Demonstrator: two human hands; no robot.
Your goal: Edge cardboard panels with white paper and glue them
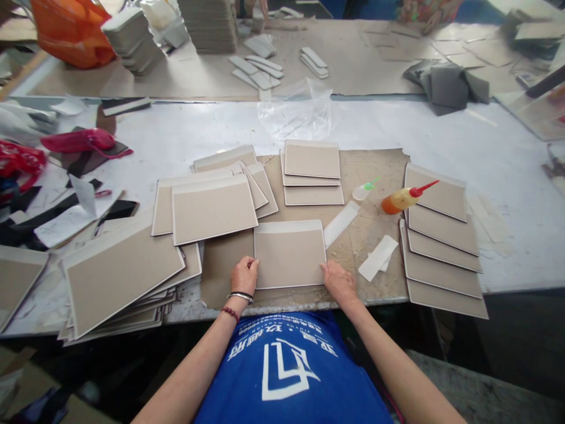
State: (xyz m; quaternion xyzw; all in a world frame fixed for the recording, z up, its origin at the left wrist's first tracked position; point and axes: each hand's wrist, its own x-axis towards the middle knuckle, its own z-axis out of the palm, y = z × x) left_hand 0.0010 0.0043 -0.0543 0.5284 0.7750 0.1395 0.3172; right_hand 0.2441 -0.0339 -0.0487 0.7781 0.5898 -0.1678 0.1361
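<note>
A beige rectangular panel [290, 256] with a pale strip along its far edge lies flat on brown paper in front of me. My left hand [244, 275] pinches its left edge between thumb and fingers. At the opposite edge, my right hand [339, 281] grips the panel the same way. Just beyond it sits a small pile of similar panels [312, 159]. To the right are a white paper strip [342, 225], shorter white strips [378, 257], a small bottle with a green tip [362, 191] and an amber liquid bottle with a red nozzle [399, 201].
Overlapping panels [214, 209] and a larger stack [123, 268] lie on the left. A fanned row of panels [444, 259] runs along the right. Farther back are a clear plastic bag [300, 112], grey pieces [448, 85] and an orange bag [73, 29].
</note>
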